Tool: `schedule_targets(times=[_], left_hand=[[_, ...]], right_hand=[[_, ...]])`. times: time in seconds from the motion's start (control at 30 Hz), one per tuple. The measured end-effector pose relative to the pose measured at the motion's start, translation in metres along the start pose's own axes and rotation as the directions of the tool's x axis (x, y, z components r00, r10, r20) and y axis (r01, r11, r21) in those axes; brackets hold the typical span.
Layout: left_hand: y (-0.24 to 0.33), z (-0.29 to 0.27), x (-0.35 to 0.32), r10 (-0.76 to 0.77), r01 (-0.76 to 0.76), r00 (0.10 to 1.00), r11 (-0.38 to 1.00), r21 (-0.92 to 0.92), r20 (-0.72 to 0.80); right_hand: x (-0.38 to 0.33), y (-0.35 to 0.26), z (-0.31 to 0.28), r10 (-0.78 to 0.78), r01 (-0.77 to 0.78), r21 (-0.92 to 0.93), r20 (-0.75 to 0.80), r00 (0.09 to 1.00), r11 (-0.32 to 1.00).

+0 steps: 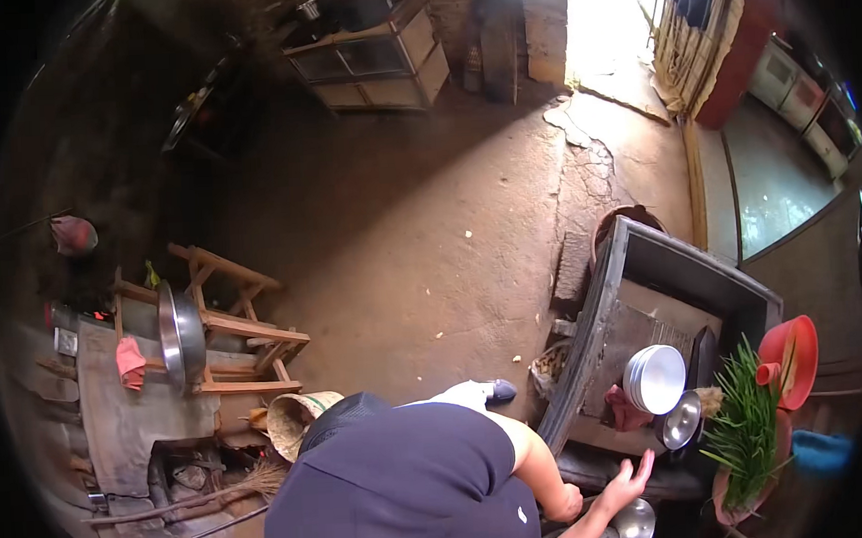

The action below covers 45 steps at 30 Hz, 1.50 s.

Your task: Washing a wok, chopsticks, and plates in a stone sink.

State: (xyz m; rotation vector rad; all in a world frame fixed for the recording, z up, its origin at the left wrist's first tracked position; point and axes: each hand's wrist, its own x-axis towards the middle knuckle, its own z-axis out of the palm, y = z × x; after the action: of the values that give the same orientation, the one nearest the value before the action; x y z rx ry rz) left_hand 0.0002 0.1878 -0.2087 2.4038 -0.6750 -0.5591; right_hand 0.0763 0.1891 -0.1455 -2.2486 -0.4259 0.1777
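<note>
Steel bowl [684, 419] lies just beyond right grip [626, 486], fingers apart; left grip [565, 504] curled, hold unclear.

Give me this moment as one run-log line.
Left hand: grip unclear | Right hand: open, near lower metal bowl | Trough: stacked bowls, reddish cloth | Beside trough: green leafy bunch

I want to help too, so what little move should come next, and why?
Maybe move the right hand toward the shiny metal bowl: the hand looks open and empty, and the bowl sits close by, beside the stacked pale bowls.
</note>
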Motion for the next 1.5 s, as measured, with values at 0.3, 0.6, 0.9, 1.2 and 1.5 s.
schedule_targets(times=[0.3,0.6,0.9,1.2,1.5], left_hand=[[-0.007,-0.027,-0.113,-0.384,0.362,0.914,0.918,0.164,0.13],[-0.063,-0.084,-0.325,-0.145,0.104,0.858,0.989,-0.109,-0.492],[-0.158,-0.01,-0.787,-0.476,0.165,0.012,0.868,-0.468,-0.879],[-0.217,0.117,-1.119,-0.869,0.705,-0.473,-0.473,-0.528,0.146],[-0.408,0.021,-1.411,-0.699,-0.565,-0.648,0.176,-0.806,0.301]], right_hand=[[-0.07,0.011,0.043,0.037,-0.044,0.095,0.074,0.997,0.994],[-0.106,-0.2,0.086,-0.69,0.681,-0.153,-0.007,0.724,0.716],[-0.155,-0.372,0.37,-0.88,0.858,0.196,0.069,0.47,0.474],[-0.121,-0.392,0.635,0.135,0.705,-0.482,0.862,0.489,0.52],[-0.012,-0.393,0.942,0.522,0.106,-0.573,0.797,0.305,0.812]])
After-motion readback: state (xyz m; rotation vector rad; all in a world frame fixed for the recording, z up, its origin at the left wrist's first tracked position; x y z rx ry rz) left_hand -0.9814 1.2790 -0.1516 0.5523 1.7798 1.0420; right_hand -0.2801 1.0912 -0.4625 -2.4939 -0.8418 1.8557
